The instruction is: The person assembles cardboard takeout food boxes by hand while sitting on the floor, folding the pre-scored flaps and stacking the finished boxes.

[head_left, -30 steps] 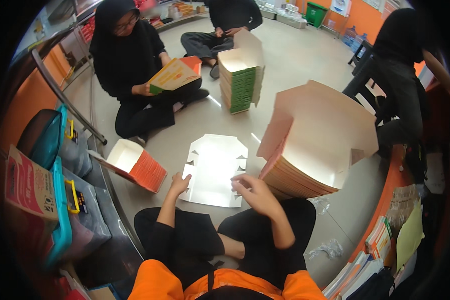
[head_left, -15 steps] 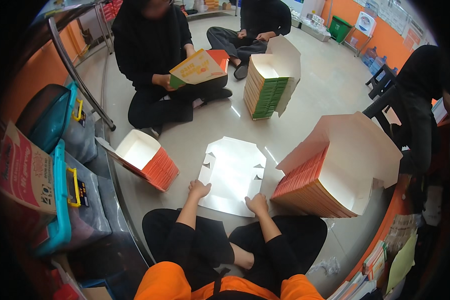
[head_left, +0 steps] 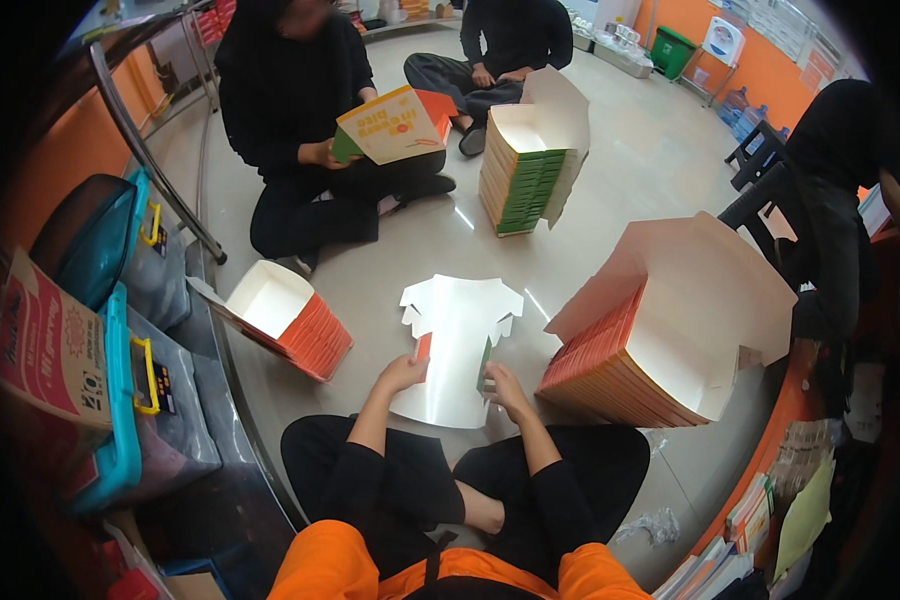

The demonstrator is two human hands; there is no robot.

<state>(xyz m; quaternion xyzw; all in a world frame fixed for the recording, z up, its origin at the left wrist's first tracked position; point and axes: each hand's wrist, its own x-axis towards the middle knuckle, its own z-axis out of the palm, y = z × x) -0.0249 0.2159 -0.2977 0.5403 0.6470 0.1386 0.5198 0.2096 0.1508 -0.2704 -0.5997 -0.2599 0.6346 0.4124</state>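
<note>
A flat cardboard box blank [head_left: 454, 345], white inside face up, lies on the floor in front of my crossed legs. Its two side flaps are bent upward, showing a strip of red on the left and green on the right. My left hand [head_left: 400, 373] is closed on the left flap. At the right flap, my right hand [head_left: 507, 388] grips the edge with curled fingers. To the left leans a short stack of nested red boxes [head_left: 315, 335]. A tall stack of larger red-sided boxes [head_left: 600, 350] with raised lids stands near my right hand.
A co-worker [head_left: 295, 130] sits opposite, holding a printed box [head_left: 400, 125]. Behind the green box stack [head_left: 515, 190] sits another person [head_left: 515, 45]; one more [head_left: 835, 200] is at the right. Lidded plastic bins [head_left: 165, 400] line the left; crumpled plastic [head_left: 652, 524] lies near my right knee.
The blank's side flaps have gone from flat to folded upward, and my hands have moved inward with them. The co-worker opposite has turned the printed box.
</note>
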